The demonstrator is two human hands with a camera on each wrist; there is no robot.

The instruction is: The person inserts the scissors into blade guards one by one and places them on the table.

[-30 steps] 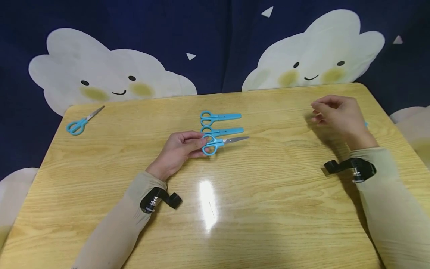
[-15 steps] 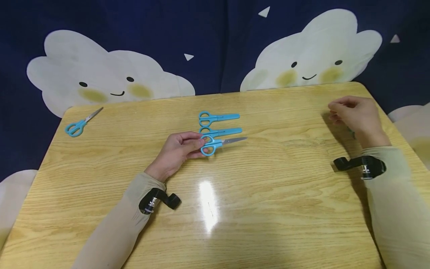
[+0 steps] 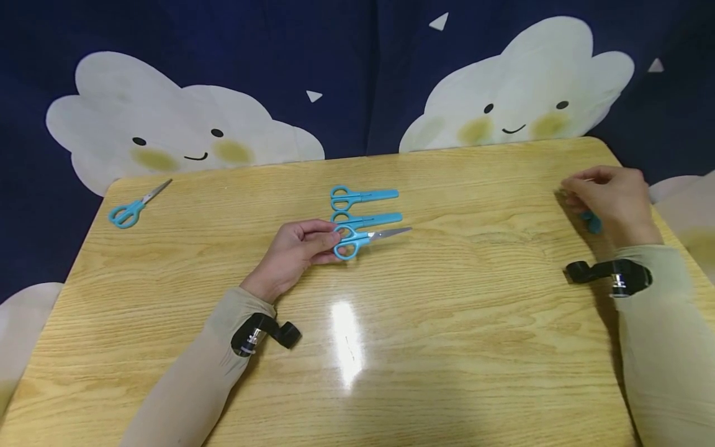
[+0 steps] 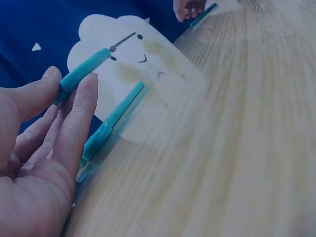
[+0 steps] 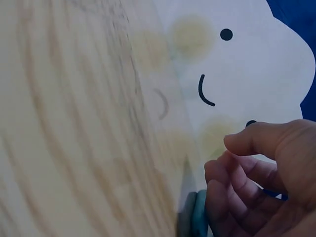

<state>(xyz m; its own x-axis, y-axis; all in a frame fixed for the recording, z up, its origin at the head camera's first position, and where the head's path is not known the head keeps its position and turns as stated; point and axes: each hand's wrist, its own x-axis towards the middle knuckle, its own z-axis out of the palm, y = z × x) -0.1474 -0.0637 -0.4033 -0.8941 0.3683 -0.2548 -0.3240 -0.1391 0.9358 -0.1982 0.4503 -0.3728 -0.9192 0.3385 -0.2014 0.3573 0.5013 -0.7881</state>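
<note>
My left hand [image 3: 298,248] pinches blue-handled scissors [image 3: 352,242] by the finger loops, their bare blade pointing right. In the left wrist view, thumb and fingers hold these scissors [image 4: 84,74] above the tabletop. Just behind lie two pairs of sheathed blue scissors, a nearer pair [image 3: 374,219] and a farther pair [image 3: 363,195]. My right hand [image 3: 611,198], its fingers loosely curled, hovers at the table's right side over a blue piece [image 3: 592,222], mostly hidden. In the right wrist view that teal piece [image 5: 200,215] shows below the fingers, which hold nothing visible.
Another pair of unsheathed blue scissors [image 3: 128,212] lies at the far left of the wooden table [image 3: 447,347]. A dark blue cloth [image 3: 357,62] with smiling clouds hangs behind the back edge. Each wrist wears a black camera mount.
My right hand has moved right and slightly nearer me, uncovering more of the blue piece. The left hand keeps its hold on the scissors, almost still.
</note>
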